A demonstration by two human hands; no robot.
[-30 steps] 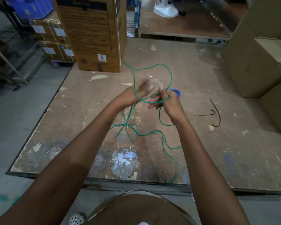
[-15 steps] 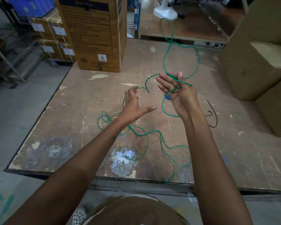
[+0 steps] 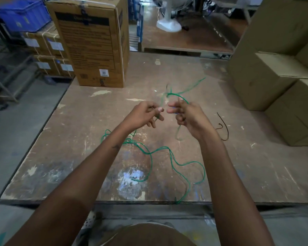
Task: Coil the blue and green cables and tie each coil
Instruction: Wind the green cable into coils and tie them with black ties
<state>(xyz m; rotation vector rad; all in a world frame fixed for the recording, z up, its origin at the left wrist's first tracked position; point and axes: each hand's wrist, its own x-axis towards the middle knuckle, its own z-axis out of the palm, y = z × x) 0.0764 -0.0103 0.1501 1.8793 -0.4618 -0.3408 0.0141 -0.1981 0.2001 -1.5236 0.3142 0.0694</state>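
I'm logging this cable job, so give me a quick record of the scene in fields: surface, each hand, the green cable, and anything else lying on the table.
surface: worn wooden table
left hand: pinches the green cable
right hand: fingers curled round a loop of green cable
green cable: mostly loose, sprawled on the table toward the near edge
coil state: not yet tied
black wire ties: on the table, right of the right hand
cardboard box: on the far left corner

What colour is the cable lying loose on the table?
Green: the cable, clearest in the head view.
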